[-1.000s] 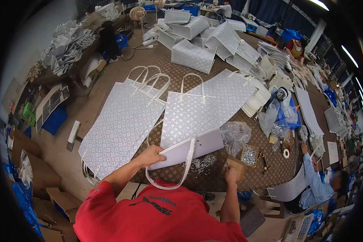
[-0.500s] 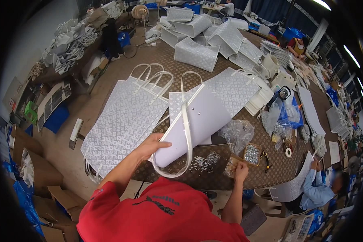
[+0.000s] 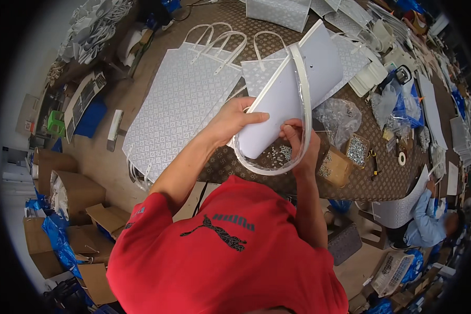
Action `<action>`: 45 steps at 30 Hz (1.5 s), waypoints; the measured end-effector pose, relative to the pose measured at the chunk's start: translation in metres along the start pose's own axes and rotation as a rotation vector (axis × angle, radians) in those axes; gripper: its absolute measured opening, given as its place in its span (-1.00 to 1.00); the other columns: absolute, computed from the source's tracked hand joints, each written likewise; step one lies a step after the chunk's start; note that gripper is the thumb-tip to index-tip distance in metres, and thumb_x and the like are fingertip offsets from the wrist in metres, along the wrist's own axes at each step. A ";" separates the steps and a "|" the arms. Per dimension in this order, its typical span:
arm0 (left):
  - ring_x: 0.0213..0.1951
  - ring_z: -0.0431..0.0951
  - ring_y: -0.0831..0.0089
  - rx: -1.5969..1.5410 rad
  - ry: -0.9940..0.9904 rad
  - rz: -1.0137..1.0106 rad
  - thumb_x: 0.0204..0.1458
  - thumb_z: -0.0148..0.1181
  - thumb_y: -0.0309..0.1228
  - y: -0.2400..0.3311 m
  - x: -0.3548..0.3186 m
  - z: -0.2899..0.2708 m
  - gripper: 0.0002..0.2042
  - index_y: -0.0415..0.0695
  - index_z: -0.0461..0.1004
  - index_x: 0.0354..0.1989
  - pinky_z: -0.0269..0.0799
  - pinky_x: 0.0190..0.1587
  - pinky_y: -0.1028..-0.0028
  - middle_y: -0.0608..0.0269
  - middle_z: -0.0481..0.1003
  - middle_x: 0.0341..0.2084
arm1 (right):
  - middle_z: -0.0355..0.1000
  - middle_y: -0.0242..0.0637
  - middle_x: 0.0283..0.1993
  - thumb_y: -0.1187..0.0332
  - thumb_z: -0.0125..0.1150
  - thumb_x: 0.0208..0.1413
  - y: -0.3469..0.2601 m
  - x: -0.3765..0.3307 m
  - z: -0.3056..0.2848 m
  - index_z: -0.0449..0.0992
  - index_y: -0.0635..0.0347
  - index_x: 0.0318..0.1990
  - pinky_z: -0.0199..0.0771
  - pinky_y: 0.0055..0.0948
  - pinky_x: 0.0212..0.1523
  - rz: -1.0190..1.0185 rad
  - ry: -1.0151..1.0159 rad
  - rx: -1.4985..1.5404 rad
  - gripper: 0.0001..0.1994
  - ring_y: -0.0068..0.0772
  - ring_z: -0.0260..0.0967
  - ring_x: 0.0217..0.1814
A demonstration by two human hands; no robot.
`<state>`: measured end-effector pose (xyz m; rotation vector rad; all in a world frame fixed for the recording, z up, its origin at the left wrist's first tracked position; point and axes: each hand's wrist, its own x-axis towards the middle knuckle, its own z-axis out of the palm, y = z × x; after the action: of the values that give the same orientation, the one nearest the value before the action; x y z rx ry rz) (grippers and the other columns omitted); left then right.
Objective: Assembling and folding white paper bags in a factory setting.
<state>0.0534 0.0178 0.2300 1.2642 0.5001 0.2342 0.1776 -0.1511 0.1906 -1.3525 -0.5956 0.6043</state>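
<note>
My left hand (image 3: 242, 119) grips the edge of a bag panel (image 3: 282, 93), its thumb on the plain pale inner side and its fingers behind. Small metal studs show in the panel's upper part. From the panel hangs a white strap handle (image 3: 304, 83) wrapped in clear plastic, looping down past my right wrist. My right hand (image 3: 301, 140) is close to the panel's lower face inside that loop, fingertips pinched together. What they hold, if anything, is too small to make out. Loose metal rivets (image 3: 278, 155) lie on the table beneath.
Right of my hand stand a cardboard box (image 3: 340, 171) with small rivets and a box of silver rivets (image 3: 358, 150). A clear plastic bag (image 3: 340, 118) lies behind them. Patterned bag panels (image 3: 178, 94) with handles are stacked at left. A co-worker (image 3: 429, 222) sits at right.
My right hand has left the cardboard box and moved leftward to the bag panel, inside the handle loop. My left hand still grips the panel. The whole view has shifted with my head.
</note>
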 end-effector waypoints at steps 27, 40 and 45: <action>-0.02 0.51 -0.04 1.393 0.071 0.535 0.06 0.13 -0.55 -0.032 -0.003 0.062 -0.60 -0.31 0.39 0.12 0.44 -0.03 0.27 -0.12 0.54 -0.17 | 0.48 -0.28 -0.12 0.52 0.07 0.22 -0.009 -0.014 0.004 0.45 0.36 -0.02 0.40 -0.54 -0.06 0.282 -0.106 0.799 -0.79 -0.51 0.42 -0.12; 0.23 0.39 0.14 -0.817 0.184 -0.121 0.23 0.11 -0.43 -0.090 -0.032 -0.014 -0.53 -0.28 0.23 0.29 0.33 0.27 0.18 0.05 0.41 0.17 | 0.50 -0.20 0.03 0.49 0.09 0.27 0.034 -0.011 0.005 0.42 0.40 0.13 0.50 -0.40 0.01 0.295 -0.123 0.579 -0.69 -0.38 0.49 0.00; 0.20 0.43 0.15 -0.958 0.098 -0.316 0.19 0.16 -0.47 -0.123 -0.009 -0.013 -0.52 -0.28 0.26 0.27 0.38 0.25 0.18 0.04 0.42 0.15 | 0.55 -0.25 -0.13 0.39 0.22 0.19 0.050 -0.025 0.002 0.49 0.42 0.07 0.54 -0.50 -0.18 0.288 -0.058 0.244 -0.65 -0.48 0.53 -0.21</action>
<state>0.0264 -0.0113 0.1126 0.2365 0.5633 0.2254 0.1563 -0.1613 0.1400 -1.2001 -0.3610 0.9221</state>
